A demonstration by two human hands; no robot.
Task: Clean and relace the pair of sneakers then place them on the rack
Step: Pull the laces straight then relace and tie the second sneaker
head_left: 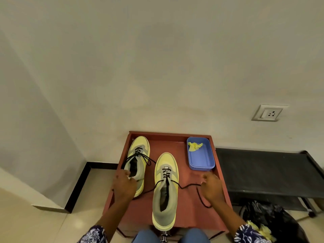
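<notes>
Two yellow and grey sneakers stand toe-away on a red-brown table (189, 211). The near sneaker (165, 195) has a black lace (188, 186) threaded through its lower eyelets, with both ends spread sideways. My left hand (123, 185) pinches the left lace end, partly covering the heel of the far-left sneaker (138, 155). My right hand (212, 187) grips the right lace end, whose tail loops down over the table. The far-left sneaker is laced with its ends loose.
A blue plastic tub (201, 161) with a crumpled yellow cloth (194, 146) sits at the table's back right. A black metal rack (266, 171) stands to the right against the wall. A black bag (273, 218) lies on the floor beneath it.
</notes>
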